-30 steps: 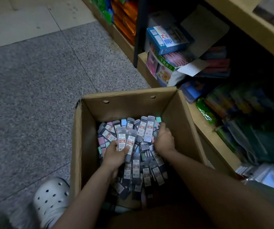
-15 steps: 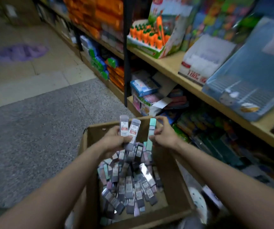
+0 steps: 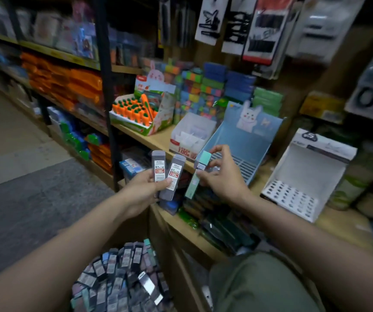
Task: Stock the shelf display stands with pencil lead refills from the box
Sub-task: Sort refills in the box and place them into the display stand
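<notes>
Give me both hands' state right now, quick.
Left hand: closed, holding two grey lead refill cases.
Right hand: closed, pinching a mint-green refill case near the blue display stand.

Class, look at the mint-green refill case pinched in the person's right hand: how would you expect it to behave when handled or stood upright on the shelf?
The mint-green refill case looks stiff: it stays straight though the right hand pinches it only by fingertips. It is probably light, given that loose pinch. Being tall and narrow, it would likely tip easily if stood on end.
</notes>
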